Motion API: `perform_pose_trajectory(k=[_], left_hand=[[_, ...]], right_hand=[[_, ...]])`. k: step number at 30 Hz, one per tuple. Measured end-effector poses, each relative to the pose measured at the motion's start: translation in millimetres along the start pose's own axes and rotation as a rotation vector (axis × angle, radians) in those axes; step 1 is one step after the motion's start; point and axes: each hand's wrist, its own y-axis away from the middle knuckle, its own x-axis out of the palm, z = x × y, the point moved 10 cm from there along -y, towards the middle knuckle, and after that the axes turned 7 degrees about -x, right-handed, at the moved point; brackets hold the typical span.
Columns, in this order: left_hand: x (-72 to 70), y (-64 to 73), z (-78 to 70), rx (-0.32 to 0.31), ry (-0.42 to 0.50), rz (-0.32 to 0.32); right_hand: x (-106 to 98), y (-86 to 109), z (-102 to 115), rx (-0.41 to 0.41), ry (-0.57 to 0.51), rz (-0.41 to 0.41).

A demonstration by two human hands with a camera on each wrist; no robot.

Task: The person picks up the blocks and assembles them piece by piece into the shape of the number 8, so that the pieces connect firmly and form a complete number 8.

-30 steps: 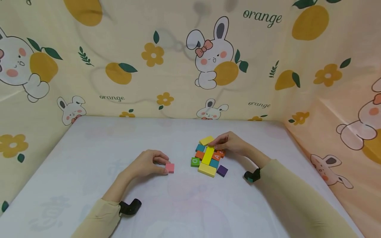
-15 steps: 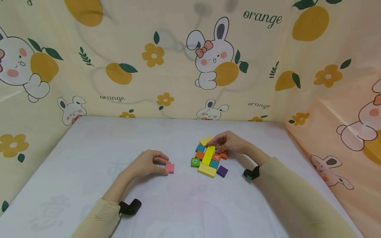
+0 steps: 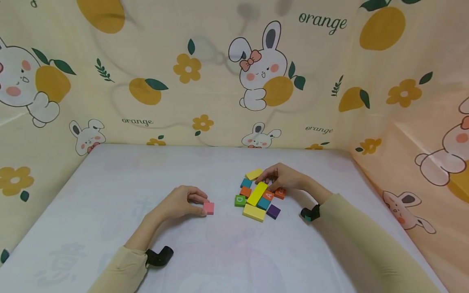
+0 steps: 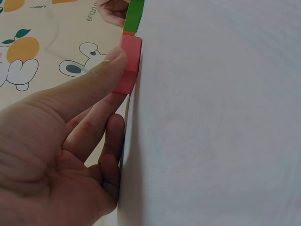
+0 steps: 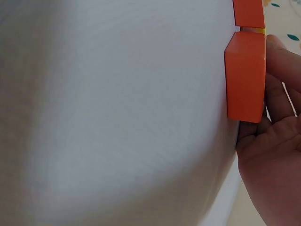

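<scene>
My left hand (image 3: pixel 183 201) pinches a small pink block (image 3: pixel 208 208) between thumb and fingers, low over the white table. In the left wrist view the thumb lies on one face of the pink block (image 4: pixel 132 63). My right hand (image 3: pixel 283 177) is at the block cluster, thumb and fingers around the far end of a long yellow block (image 3: pixel 257 193). An orange block with a letter A (image 3: pixel 268 195) and a blue block (image 3: pixel 263 203) lie along its right side. Another orange block (image 3: pixel 280 193) sits under the right hand; in the right wrist view this orange block (image 5: pixel 246 77) partly hides the fingers.
Around the long block lie a yellow block at the back (image 3: pixel 253 174), a yellow block in front (image 3: pixel 254 213), a blue one (image 3: pixel 246 183), an orange one (image 3: pixel 245 191), a green lettered one (image 3: pixel 240 200) and a purple one (image 3: pixel 273 211). A printed curtain (image 3: pixel 212 97) rises behind the table.
The long yellow block has turned slightly, its far end shifting right. The orange block under the right hand has slid right. The left hand holds the pink block in nearly the same place.
</scene>
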Motion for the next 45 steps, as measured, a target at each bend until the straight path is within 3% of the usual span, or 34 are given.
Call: perform_pose_trajectory(k=[24,37,45], left_hand=[[1.0,-1.6,-1.1,-0.001,0.008,0.008],[2.8,-2.1,2.6,-0.018,-0.005,0.007],[2.2,-1.6,3.0,-0.009,-0.001,0.009]], right_hand=[[0.8,5.4,10.1,-0.032,0.015,0.045],[-4.5,9.2,7.5,0.033,0.05,-0.005],[-4.3,9.8,4.5,0.02,0.09,-0.006]])
